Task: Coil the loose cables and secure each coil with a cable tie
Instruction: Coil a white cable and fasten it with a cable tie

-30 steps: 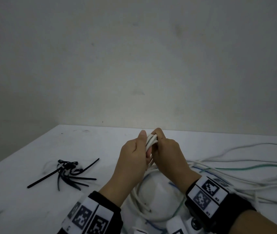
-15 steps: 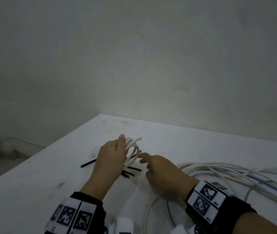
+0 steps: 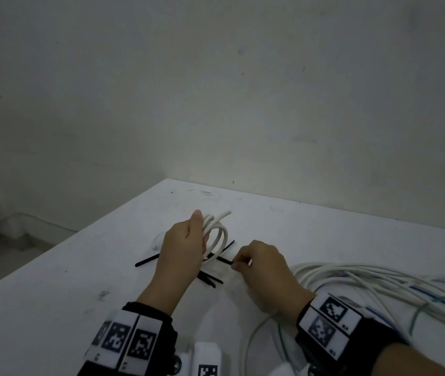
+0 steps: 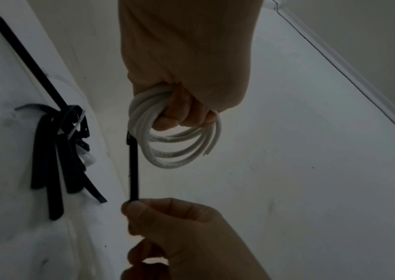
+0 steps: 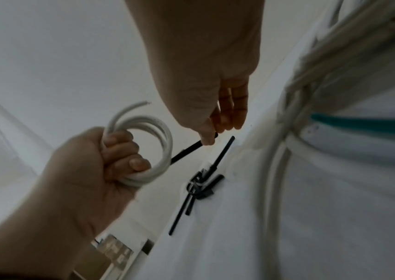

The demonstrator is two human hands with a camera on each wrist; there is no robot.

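My left hand [image 3: 183, 248] grips a small coil of white cable [image 3: 217, 230] above the white table [image 3: 53, 289]; the fingers curl through the loops [image 4: 179, 149], and one cut end sticks up. My right hand [image 3: 259, 270] pinches one end of a black cable tie [image 3: 222, 260] between thumb and fingers [image 5: 207, 135]; the tie [image 4: 133, 170] runs toward the coil [image 5: 148, 151] and its head sits beside the loops. Under the left hand lies a pile of several black cable ties [image 4: 57, 149] on the table.
A thick bunch of loose white, blue and green cables [image 3: 365, 283] spreads over the table at the right, behind my right wrist. The table's left edge and far corner meet a plain wall [image 3: 215, 104]. The floor shows at the far left.
Both hands moved left from the cable bunch to the tie pile. My right hand let go of the coil and now pinches a black tie; the left keeps the coil.
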